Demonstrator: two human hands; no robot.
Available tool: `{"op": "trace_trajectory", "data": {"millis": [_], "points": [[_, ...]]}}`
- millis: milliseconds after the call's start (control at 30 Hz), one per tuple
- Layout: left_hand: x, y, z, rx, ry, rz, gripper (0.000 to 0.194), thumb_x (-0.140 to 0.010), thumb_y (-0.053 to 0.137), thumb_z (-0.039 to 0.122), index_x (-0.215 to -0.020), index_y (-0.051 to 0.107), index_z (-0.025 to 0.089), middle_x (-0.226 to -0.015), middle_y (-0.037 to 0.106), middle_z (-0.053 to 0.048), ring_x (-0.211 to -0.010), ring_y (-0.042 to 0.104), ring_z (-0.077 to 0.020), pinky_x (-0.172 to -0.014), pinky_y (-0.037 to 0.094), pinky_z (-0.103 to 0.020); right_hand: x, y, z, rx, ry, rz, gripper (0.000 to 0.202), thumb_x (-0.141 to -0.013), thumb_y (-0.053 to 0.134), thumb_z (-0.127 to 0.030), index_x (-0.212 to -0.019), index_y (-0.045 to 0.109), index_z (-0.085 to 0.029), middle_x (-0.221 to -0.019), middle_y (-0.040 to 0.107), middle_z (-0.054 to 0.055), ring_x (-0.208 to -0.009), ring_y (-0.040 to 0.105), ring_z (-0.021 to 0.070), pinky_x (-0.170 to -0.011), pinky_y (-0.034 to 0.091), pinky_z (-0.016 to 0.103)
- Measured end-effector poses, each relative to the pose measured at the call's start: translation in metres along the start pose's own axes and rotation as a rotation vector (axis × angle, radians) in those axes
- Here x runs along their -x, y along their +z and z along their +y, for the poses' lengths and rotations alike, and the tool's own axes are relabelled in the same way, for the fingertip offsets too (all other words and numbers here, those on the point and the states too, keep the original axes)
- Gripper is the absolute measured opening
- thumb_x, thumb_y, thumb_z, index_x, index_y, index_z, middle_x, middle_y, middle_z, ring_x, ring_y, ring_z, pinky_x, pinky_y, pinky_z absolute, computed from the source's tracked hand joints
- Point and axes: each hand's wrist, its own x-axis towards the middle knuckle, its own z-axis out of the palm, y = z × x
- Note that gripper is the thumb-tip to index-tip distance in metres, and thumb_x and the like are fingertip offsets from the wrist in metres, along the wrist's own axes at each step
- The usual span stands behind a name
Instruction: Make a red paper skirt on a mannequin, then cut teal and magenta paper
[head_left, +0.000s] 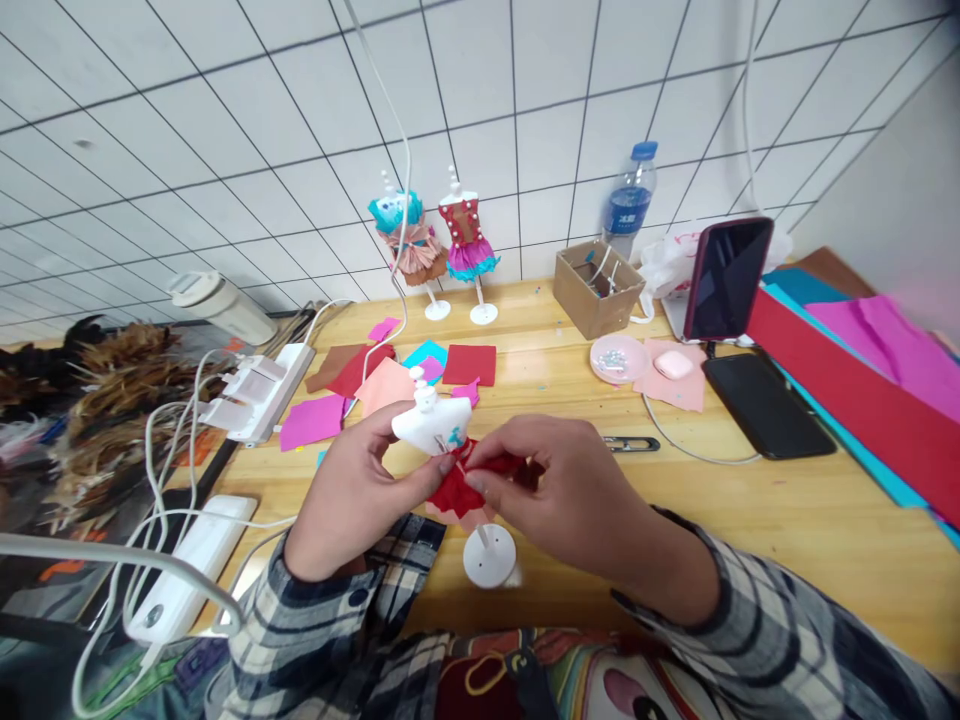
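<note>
A small white dress form [433, 421] leans in front of me, its round white base [489, 556] tilted toward me. Red crepe paper [455, 494] is gathered round its waist like a skirt, with some pink paper showing beneath. My left hand [360, 488] is closed around the form's torso, the thumb pressed at the waist. My right hand [555, 485] pinches the red paper at the right side of the waist, thumb against fingers. A small turquoise mark and a thin pin-like piece show on the chest.
Two dressed forms [469, 235] stand by the tiled wall. Coloured paper pieces [469, 365] lie behind my hands. Right are a cardboard box [596, 290], a bead dish [619, 358], a water bottle [630, 200], a black phone [766, 405] and paper sheets [862, 390]. Left are power strips [199, 560] with cables.
</note>
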Motion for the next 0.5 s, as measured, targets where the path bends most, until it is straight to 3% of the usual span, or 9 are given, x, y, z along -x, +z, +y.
{"op": "trace_trajectory", "data": {"millis": [67, 167, 200, 233, 333, 400, 500], "points": [[0.000, -0.001, -0.005, 0.043, -0.004, 0.042, 0.031, -0.071, 0.077, 0.028, -0.100, 0.069, 0.018, -0.095, 0.075, -0.005, -0.089, 0.068, -0.0247, -0.086, 0.051, -0.035, 0.005, -0.005, -0.007, -0.117, -0.004, -0.180, 0.015, -0.084, 0.067, -0.025, -0.095, 0.075, -0.022, -0.080, 0.073, -0.001, -0.064, 0.062, 0.0092, -0.059, 0.044, 0.019], [-0.001, -0.003, -0.022, 0.213, -0.036, 0.108, 0.035, -0.066, 0.082, 0.028, -0.097, 0.070, 0.017, -0.091, 0.075, -0.005, -0.086, 0.068, -0.0227, -0.082, 0.053, -0.032, 0.010, -0.017, -0.011, -0.365, -0.042, -0.580, 0.030, -0.086, 0.067, -0.032, -0.113, 0.071, -0.022, -0.086, 0.076, 0.000, -0.067, 0.066, 0.0099, -0.060, 0.047, 0.018], [-0.002, -0.002, -0.029, 0.285, -0.042, 0.140, 0.036, -0.064, 0.084, 0.028, -0.095, 0.070, 0.017, -0.090, 0.075, -0.004, -0.085, 0.068, -0.0210, -0.081, 0.053, -0.030, 0.010, -0.021, -0.011, -0.406, -0.055, -0.617, 0.028, -0.086, 0.067, -0.033, -0.111, 0.072, -0.021, -0.083, 0.075, -0.001, -0.066, 0.066, 0.0099, -0.060, 0.047, 0.018], [-0.003, -0.001, -0.036, 0.372, -0.038, 0.195, 0.037, -0.062, 0.086, 0.028, -0.093, 0.070, 0.018, -0.088, 0.075, -0.003, -0.082, 0.068, -0.0191, -0.079, 0.053, -0.028, 0.011, -0.024, -0.009, -0.409, -0.059, -0.554, 0.023, -0.087, 0.065, -0.033, -0.105, 0.073, -0.021, -0.079, 0.075, -0.001, -0.064, 0.065, 0.0099, -0.058, 0.047, 0.019], [-0.007, 0.009, -0.054, 0.588, -0.048, 0.296, 0.043, -0.056, 0.089, 0.035, -0.089, 0.068, 0.018, -0.079, 0.073, 0.000, -0.069, 0.066, -0.0158, -0.069, 0.053, -0.027, 0.011, -0.027, -0.002, -0.182, -0.078, -0.004, 0.016, -0.089, 0.061, -0.030, -0.084, 0.072, -0.020, -0.067, 0.069, 0.000, -0.057, 0.059, 0.0113, -0.052, 0.044, 0.022], [-0.010, 0.022, -0.060, 0.653, -0.050, 0.317, 0.043, -0.054, 0.089, 0.038, -0.085, 0.067, 0.018, -0.076, 0.072, 0.000, -0.064, 0.065, -0.0152, -0.065, 0.053, -0.026, 0.010, -0.026, 0.003, 0.079, -0.175, 0.262, 0.012, -0.088, 0.060, -0.025, -0.083, 0.070, -0.021, -0.069, 0.067, 0.001, -0.061, 0.058, 0.0137, -0.058, 0.046, 0.026], [-0.010, 0.043, -0.062, 0.744, -0.050, 0.357, 0.036, -0.060, 0.087, 0.033, -0.085, 0.066, 0.018, -0.078, 0.073, 0.001, -0.069, 0.066, -0.0142, -0.070, 0.053, -0.026, 0.009, -0.018, 0.010, 0.463, -0.381, 0.303, 0.015, -0.087, 0.060, -0.026, -0.097, 0.070, -0.023, -0.094, 0.070, 0.006, -0.087, 0.061, 0.0206, -0.083, 0.048, 0.037]]}}
